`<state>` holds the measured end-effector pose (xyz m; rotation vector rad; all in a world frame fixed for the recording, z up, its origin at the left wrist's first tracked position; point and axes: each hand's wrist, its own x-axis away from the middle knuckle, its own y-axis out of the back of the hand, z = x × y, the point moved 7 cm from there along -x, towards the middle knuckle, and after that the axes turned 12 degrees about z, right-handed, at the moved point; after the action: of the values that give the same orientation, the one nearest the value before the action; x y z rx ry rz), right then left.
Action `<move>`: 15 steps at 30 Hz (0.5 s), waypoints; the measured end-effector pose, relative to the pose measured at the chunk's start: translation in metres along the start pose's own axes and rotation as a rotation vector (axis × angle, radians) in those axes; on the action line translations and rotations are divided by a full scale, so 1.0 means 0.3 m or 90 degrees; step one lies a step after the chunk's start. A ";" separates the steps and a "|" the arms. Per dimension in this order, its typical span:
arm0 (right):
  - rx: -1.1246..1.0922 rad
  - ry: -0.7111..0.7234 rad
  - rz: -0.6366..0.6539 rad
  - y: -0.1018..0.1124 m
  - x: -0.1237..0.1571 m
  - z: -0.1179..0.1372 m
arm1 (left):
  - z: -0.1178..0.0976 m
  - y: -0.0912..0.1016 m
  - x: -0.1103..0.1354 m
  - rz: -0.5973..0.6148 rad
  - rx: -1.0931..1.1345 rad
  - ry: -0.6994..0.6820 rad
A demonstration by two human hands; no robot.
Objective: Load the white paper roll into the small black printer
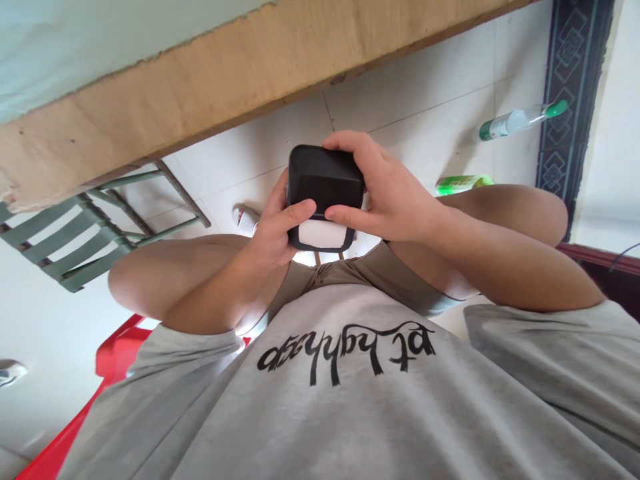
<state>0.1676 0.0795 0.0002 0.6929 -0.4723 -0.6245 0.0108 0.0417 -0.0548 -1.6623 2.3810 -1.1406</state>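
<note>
A seated person holds a black box point(325, 177) above the lap at centre frame. The left hand point(277, 230) is curled closed around its 8 o'clock side, thumb lying across the white section point(323, 235). The right hand point(395, 197) clasps its 3 o'clock side, fingers hooked over the top. At 2 o'clock, a clear bottle point(520, 120) and a green bottle point(463, 183) lie on the floor point(425, 100).

Lit brightly and evenly by daylight. Blows out on floor point(45, 347) at left and wall point(617, 133) at right. Soft shadows only. Faint sheen on box point(325, 175). Sharp at centre; bent and stretched toward edges.
</note>
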 end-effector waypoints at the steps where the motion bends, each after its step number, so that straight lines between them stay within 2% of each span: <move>1: -0.005 -0.009 0.002 0.000 -0.002 -0.006 | 0.004 -0.004 -0.003 0.000 0.017 0.007; 5: -0.003 -0.080 0.026 0.003 -0.006 -0.035 | 0.023 -0.018 -0.024 -0.015 0.077 0.054; 7: 0.019 -0.087 0.017 0.016 -0.004 -0.030 | 0.032 -0.019 -0.032 -0.035 0.085 0.081; 10: 0.055 -0.022 -0.014 0.039 -0.002 0.009 | 0.035 -0.024 -0.041 -0.046 0.092 0.080; 15: 0.075 0.035 0.001 0.034 0.003 0.023 | 0.035 -0.015 -0.043 -0.070 0.106 0.039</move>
<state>0.1678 0.0821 0.0125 0.8195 -0.4616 -0.5789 0.0243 0.0458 -0.0645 -1.7463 2.1823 -1.3841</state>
